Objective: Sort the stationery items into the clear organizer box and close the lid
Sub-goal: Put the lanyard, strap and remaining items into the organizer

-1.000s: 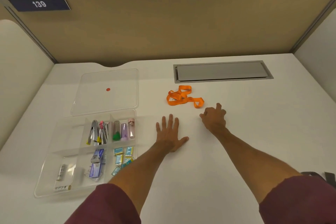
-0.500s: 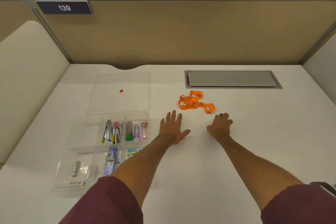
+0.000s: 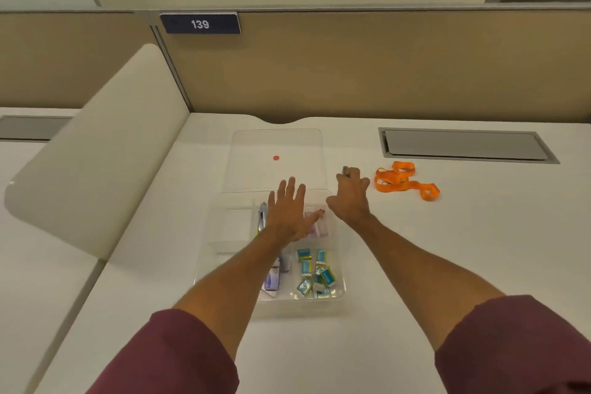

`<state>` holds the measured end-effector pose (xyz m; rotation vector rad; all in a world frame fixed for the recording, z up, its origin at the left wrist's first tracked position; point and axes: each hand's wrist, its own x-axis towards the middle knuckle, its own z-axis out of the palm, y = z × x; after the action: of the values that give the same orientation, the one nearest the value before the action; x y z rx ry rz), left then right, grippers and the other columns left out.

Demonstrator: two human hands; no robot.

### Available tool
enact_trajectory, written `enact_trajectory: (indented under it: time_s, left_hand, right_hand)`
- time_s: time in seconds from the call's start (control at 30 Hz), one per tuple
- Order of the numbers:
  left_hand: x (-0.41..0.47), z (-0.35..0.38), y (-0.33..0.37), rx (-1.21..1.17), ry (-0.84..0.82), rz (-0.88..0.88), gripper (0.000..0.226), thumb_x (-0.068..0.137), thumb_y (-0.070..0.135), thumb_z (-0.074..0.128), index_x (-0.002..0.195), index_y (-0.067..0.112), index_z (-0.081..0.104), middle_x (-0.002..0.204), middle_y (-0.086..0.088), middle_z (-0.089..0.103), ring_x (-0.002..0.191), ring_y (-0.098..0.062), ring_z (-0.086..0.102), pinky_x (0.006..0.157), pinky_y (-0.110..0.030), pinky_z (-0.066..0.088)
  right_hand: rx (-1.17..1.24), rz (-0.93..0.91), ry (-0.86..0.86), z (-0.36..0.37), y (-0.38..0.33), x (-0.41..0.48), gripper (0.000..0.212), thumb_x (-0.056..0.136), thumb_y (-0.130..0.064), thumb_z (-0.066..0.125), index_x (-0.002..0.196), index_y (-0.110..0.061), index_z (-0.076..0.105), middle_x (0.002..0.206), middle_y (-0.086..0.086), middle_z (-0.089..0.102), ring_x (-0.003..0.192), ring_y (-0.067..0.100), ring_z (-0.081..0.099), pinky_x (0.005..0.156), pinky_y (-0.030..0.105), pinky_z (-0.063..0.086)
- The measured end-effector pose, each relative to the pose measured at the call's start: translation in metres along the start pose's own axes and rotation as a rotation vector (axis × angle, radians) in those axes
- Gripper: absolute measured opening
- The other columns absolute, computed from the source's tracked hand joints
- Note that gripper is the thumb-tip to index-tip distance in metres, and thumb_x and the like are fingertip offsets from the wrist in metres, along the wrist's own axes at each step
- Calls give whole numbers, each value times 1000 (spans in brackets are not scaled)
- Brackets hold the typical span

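Note:
The clear organizer box (image 3: 339, 297) lies open on the white desk, its flat lid (image 3: 256, 150) with a red dot (image 3: 276, 157) spread out behind it. Inside are small teal packets (image 3: 315, 275), a purple box (image 3: 271, 281) and metal clips (image 3: 262, 217). My left hand (image 3: 287, 211) hovers flat over the back compartments with straight fingers and hides some of the items there. My right hand (image 3: 350, 198) is at the box's back right corner beside the lid, fingers curled, with a small dark item (image 3: 345, 168) poking out at its fingertips. An orange lanyard (image 3: 403, 181) lies to its right.
A grey cable hatch (image 3: 463, 145) is set into the desk at the back right. A beige partition (image 3: 383, 73) with a "139" plate closes the back. A cream side divider (image 3: 96, 169) stands on the left.
Both hands have left the bare desk and moved left and back, the left now over the box, the right beside the lid. The view has swung left.

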<state>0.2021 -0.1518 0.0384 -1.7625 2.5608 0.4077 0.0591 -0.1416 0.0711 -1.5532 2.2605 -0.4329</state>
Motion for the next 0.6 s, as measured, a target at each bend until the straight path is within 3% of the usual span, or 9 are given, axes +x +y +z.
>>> enact_trajectory:
  time_s: [0.3, 0.6]
  left_hand:
    - [-49, 5, -94, -41, -85, -70, 97, 86, 73, 29, 152, 13, -9, 161, -7, -15, 149, -23, -13, 120, -50, -5]
    - [-63, 17, -119, -75, -172, -43, 102, 83, 76, 32, 152, 14, -11, 161, -4, -16, 149, -21, -14, 119, -49, -5]
  right_hand:
    - [12, -217, -118, 62, -96, -31, 50, 81, -12, 64, 130, -9, 50, 143, 8, 30, 127, 31, 31, 95, 32, 43]
    - [-108, -251, -209, 99, -114, -46, 50, 85, -20, 61, 133, -13, 48, 144, 12, 31, 127, 31, 33, 103, 35, 36]
